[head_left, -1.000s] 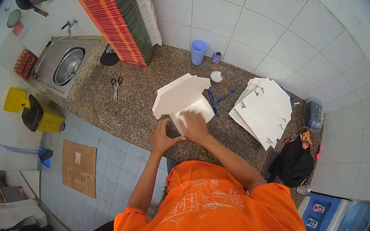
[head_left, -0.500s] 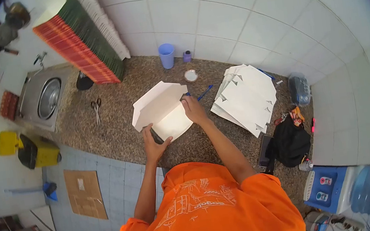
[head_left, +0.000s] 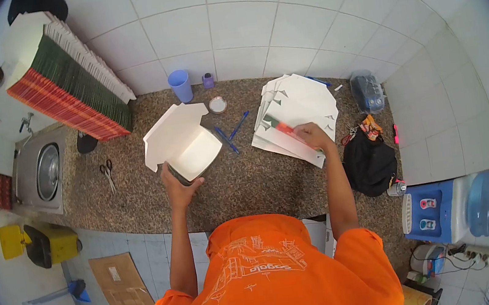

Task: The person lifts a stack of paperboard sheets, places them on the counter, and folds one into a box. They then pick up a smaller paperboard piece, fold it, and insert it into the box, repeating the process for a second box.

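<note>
My left hand (head_left: pixel 180 187) grips the near left corner of a folded paper food box (head_left: pixel 196 152), its lid standing up and its white inside showing. Over the stack of flat white carton blanks (head_left: pixel 305 96) on the counter, my right hand (head_left: pixel 315 137) has its fingers closed on the edge of a blank. A red and green printed strip (head_left: pixel 283 126) of that blank shows beside the fingers. Two blue pens (head_left: pixel 235 130) lie between the box and the stack.
A tall stack of nested red and green boxes (head_left: pixel 71 82) stands at the left by the sink (head_left: pixel 43 173). Scissors (head_left: pixel 108 175), a blue cup (head_left: pixel 180 87), a small purple bottle (head_left: pixel 208 80) and a round lid (head_left: pixel 218 105) are on the counter. A black bag (head_left: pixel 370 160) lies at the right.
My right hand has let go of the food box and moved right to the stack of blanks. The left hand still holds the box. The camera view has shifted.
</note>
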Motion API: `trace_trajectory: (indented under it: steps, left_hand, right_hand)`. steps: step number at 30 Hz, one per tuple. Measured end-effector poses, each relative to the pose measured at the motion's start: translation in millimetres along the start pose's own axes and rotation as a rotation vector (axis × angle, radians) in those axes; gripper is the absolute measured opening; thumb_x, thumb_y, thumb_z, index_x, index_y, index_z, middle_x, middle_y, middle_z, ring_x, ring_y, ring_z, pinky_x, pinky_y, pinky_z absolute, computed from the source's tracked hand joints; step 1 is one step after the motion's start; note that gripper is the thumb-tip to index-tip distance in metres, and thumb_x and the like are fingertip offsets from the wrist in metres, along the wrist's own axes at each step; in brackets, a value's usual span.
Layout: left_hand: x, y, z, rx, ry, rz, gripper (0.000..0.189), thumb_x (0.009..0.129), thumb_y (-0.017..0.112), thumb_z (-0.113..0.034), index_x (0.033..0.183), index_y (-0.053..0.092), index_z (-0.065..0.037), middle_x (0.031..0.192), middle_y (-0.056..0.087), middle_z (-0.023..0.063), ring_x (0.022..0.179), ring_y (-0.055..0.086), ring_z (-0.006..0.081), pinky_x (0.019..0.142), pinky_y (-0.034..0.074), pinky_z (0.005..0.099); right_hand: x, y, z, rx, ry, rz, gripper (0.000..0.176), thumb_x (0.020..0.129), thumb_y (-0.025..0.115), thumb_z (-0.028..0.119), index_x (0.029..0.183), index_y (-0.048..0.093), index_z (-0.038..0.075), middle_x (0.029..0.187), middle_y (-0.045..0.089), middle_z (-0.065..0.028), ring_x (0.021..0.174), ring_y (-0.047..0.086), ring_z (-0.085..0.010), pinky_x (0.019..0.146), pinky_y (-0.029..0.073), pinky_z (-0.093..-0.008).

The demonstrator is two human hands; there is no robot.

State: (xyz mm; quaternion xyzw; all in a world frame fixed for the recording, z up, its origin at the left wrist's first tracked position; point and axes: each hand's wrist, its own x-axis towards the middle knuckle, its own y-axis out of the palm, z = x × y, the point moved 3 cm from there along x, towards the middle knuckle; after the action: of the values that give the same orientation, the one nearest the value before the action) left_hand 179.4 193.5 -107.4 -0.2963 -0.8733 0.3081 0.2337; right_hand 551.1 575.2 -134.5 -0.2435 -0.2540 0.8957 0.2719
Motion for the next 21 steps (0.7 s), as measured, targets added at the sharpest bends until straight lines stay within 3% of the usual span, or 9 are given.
trace_trajectory:
  steps: [1,4,5,8,11,15,18,20,21]
  left_hand:
    - [0,-5,-12,-0.003,0.016,0.001,0.113,0.065,0.097,-0.033,0.152,0.032,0.000,0.147,0.041,0.0235,0.139,0.041,0.0417,0.114,0.038,0.0508]
    - [1,-23,-60,0.078,-0.023,-0.172,0.101,0.078,0.089,-0.038,0.152,0.033,-0.001,0.149,0.042,0.0238,0.135,0.045,0.0411,0.109,0.044,0.0507]
    - [2,-23,-74,-0.341,-0.152,0.086,0.093,0.087,0.079,-0.043,0.154,0.032,0.000,0.149,0.044,0.0248,0.133,0.049,0.0414,0.108,0.045,0.0510]
    - [-4,9,-114,-1.559,-0.441,0.745,0.078,0.103,0.053,-0.055,0.155,0.034,0.001,0.145,0.052,0.0227,0.129,0.056,0.0367,0.102,0.051,0.0503]
    - [-12,80,-119,-1.325,-0.606,0.899,0.064,0.103,0.058,-0.044,0.147,0.048,0.001,0.136,0.062,0.0158,0.126,0.060,0.0265,0.101,0.052,0.0433]
    - [-19,122,-112,-0.841,-0.494,0.865,0.035,0.095,0.070,-0.012,0.126,0.063,0.001,0.105,0.073,0.0093,0.083,0.070,0.0184,0.071,0.056,0.0305]
    - [-27,103,-140,-0.902,-0.433,0.959,0.033,0.095,0.070,-0.015,0.124,0.065,0.001,0.103,0.074,0.0078,0.081,0.070,0.0192,0.070,0.057,0.0318]
    - [-26,102,-155,-0.850,-0.398,1.073,0.055,0.096,0.070,-0.020,0.141,0.050,0.002,0.127,0.067,0.0169,0.107,0.068,0.0281,0.092,0.056,0.0410]
    - [-21,102,-164,-0.687,-0.111,0.820,0.072,0.095,0.072,-0.026,0.150,0.035,0.002,0.140,0.055,0.0210,0.123,0.058,0.0324,0.103,0.047,0.0451]
  right_hand:
    - [-12,-8,24,-0.114,-0.249,-0.343,0.017,0.097,0.062,0.014,0.106,0.071,0.003,0.092,0.072,-0.0174,0.083,0.069,-0.0327,0.074,0.052,-0.0436]
    - [-72,-16,108,-0.299,-0.121,-1.154,0.016,0.097,0.058,0.009,0.102,0.072,0.004,0.094,0.070,-0.0166,0.087,0.067,-0.0358,0.079,0.053,-0.0446]
    - [-91,-5,135,-0.314,-0.308,-1.268,0.015,0.097,0.057,0.007,0.102,0.071,0.004,0.094,0.069,-0.0166,0.087,0.064,-0.0374,0.079,0.052,-0.0454]
    - [-127,70,144,-0.384,-0.354,-0.893,0.014,0.094,0.062,0.010,0.103,0.073,0.007,0.094,0.070,-0.0168,0.093,0.064,-0.0375,0.086,0.050,-0.0491]
    - [-151,139,151,-0.152,-0.510,-0.578,0.014,0.092,0.067,0.014,0.102,0.075,0.008,0.114,0.074,-0.0092,0.104,0.067,-0.0323,0.098,0.048,-0.0457]
    - [-177,138,130,-0.272,-0.454,-0.758,0.020,0.092,0.071,0.015,0.110,0.073,0.006,0.123,0.071,-0.0153,0.107,0.067,-0.0326,0.102,0.047,-0.0453]
    - [-195,113,68,-0.043,0.207,-1.286,0.029,0.094,0.070,0.013,0.121,0.067,0.002,0.125,0.070,-0.0193,0.107,0.067,-0.0283,0.102,0.048,-0.0423]
    - [-195,104,41,0.882,0.172,-0.800,0.037,0.099,0.064,0.009,0.134,0.059,-0.001,0.119,0.072,-0.0142,0.104,0.067,-0.0192,0.093,0.052,-0.0354]
    - [-202,91,58,0.815,0.130,-0.900,0.038,0.099,0.063,0.007,0.136,0.059,0.000,0.118,0.073,-0.0092,0.096,0.068,-0.0142,0.083,0.054,-0.0319]
